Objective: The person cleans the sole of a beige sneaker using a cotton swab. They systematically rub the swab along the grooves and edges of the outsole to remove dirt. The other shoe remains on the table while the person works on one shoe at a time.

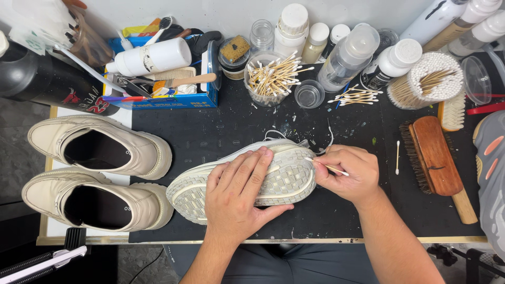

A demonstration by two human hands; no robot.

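1. The left hand (pixel 236 192) presses flat on the white sneaker (pixel 247 176), sole up at table (pixel 221 131) centre.
2. The right hand (pixel 347 173), at the sneaker's 3 o'clock, has its grip pinched shut on a cotton swab (pixel 329 166) touching the sole edge.
3. Two beige shoes (pixel 100 173) lie at 9 o'clock.

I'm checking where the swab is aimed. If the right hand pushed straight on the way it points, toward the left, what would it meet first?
Most likely the white sneaker's sole: the right hand pinches a cotton swab whose tip sits at the sole's edge. Just beyond lies the left hand, pressed flat on the sole.
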